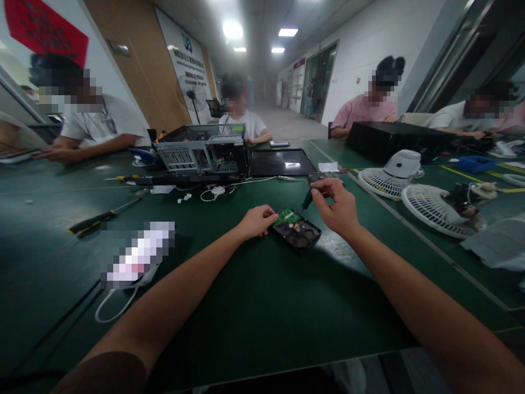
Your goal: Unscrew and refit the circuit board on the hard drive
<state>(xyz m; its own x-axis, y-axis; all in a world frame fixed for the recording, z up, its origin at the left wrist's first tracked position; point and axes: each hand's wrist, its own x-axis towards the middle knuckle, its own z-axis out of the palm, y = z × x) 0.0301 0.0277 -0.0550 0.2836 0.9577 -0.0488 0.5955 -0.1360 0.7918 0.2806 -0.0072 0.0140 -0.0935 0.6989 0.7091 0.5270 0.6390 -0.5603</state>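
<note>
A hard disk drive [301, 235] lies on the green table, its green circuit board side facing up. My left hand [258, 221] grips the drive's left corner between thumb and fingers. Above the drive's far right side, my right hand [337, 207] is closed round the dark handle of a small screwdriver [307, 200]. The screwdriver slants down, and its tip meets the drive near the edge of the circuit board. Whether the tip sits in a screw is too small to tell. Just beyond my right hand lies another dark part with a board [324, 177], partly hidden.
An opened computer case [200, 153] and a black panel [281, 162] stand beyond the drive. A larger screwdriver [96, 220] and a phone [139, 254] with a white cable lie left. White fan parts [389, 175] and a black case [394, 139] are right. Several people sit around the table.
</note>
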